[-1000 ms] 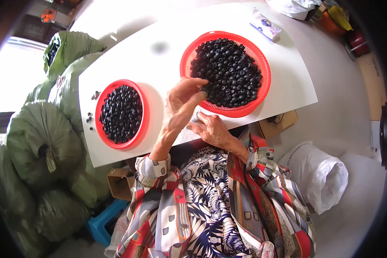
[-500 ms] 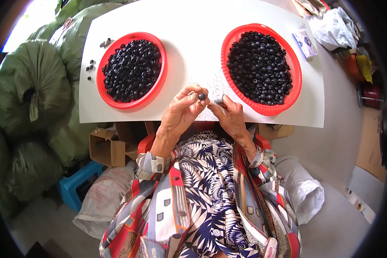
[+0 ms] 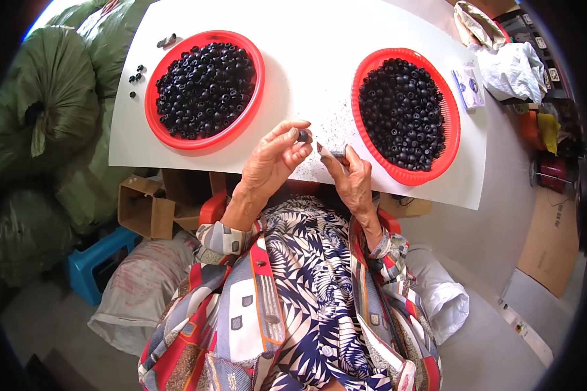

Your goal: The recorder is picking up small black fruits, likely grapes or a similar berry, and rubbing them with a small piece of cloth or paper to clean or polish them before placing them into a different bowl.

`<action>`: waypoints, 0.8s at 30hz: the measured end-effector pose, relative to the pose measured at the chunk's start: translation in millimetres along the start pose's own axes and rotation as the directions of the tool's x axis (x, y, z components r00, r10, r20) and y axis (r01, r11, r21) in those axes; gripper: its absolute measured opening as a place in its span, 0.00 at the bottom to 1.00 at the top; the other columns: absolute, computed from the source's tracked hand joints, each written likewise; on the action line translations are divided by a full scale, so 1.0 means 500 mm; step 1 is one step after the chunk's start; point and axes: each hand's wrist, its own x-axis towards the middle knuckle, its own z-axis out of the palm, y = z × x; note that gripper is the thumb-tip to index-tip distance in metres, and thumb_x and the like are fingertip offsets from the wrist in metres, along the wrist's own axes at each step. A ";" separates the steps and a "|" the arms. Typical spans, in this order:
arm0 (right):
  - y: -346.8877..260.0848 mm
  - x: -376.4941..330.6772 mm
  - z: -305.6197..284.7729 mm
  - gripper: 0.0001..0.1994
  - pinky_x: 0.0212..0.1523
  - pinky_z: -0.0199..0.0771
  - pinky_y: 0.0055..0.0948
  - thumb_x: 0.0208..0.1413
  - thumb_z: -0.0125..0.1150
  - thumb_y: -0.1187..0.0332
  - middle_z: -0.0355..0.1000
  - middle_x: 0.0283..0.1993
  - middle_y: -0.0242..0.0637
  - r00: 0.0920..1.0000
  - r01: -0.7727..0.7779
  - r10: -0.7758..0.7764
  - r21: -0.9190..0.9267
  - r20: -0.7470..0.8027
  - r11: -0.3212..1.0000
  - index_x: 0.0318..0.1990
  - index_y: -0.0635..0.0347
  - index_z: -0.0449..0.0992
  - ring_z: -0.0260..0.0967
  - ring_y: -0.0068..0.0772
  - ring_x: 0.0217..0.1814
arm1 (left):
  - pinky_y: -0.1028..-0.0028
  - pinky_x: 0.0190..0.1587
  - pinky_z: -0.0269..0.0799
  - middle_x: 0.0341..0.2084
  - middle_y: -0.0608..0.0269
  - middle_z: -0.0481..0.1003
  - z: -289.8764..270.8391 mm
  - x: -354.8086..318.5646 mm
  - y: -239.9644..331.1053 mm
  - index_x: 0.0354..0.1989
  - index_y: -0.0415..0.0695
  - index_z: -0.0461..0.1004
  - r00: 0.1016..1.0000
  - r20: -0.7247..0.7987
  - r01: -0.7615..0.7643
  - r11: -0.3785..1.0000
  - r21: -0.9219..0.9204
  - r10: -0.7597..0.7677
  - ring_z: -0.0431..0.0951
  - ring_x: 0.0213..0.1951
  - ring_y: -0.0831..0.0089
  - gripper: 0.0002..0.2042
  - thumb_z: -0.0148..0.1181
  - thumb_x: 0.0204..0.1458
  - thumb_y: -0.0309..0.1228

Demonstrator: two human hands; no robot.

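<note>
My left hand pinches a small round black piece between thumb and fingertips, above the near part of the white table. Closed around a small, thin tool, perhaps a trimming knife, my right hand is just to the right. The tool's tip points at the black piece, with a small gap between them. Much of the tool is hidden by my fingers. A red basin at the left holds many similar black pieces, some showing round holes. More fill a red slatted basket at the right.
Dark crumbs are scattered on the white table. Several loose pieces and small grey objects lie left of the basin. A tissue pack is by the basket. Green sacks, a cardboard box and a blue stool stand left.
My hands have come slightly apart, and the tool has drawn back from the black piece, which sits deeper between my left fingers. The whole view has tilted a little.
</note>
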 end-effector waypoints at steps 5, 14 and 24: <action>0.009 -0.002 0.002 0.12 0.23 0.63 0.27 0.55 0.65 0.70 0.69 0.20 0.42 1.000 -0.020 0.020 0.028 -0.001 0.999 0.30 0.68 0.68 0.58 0.20 0.22 | 0.76 0.49 0.74 0.40 0.56 0.76 -0.008 0.001 -0.009 0.48 0.33 0.72 0.997 -0.075 -0.014 0.996 0.085 0.020 0.77 0.42 0.72 0.12 0.56 0.59 0.26; 0.016 -0.002 0.004 0.12 0.20 0.52 0.20 0.57 0.63 0.71 0.64 0.19 0.26 0.999 0.052 -0.051 0.016 -0.017 0.999 0.28 0.64 0.65 0.52 0.11 0.22 | 0.73 0.51 0.73 0.40 0.53 0.75 0.017 0.006 -0.006 0.45 0.36 0.73 0.996 -0.081 -0.012 0.971 0.240 0.033 0.77 0.43 0.67 0.09 0.58 0.57 0.26; 0.014 -0.002 0.002 0.11 0.24 0.65 0.29 0.54 0.65 0.72 0.72 0.21 0.46 1.000 -0.005 0.005 0.020 0.001 1.000 0.30 0.68 0.67 0.64 0.26 0.21 | 0.75 0.49 0.73 0.42 0.49 0.76 0.008 0.003 -0.004 0.51 0.35 0.71 0.998 -0.061 0.021 0.969 0.248 -0.007 0.77 0.42 0.69 0.15 0.60 0.56 0.25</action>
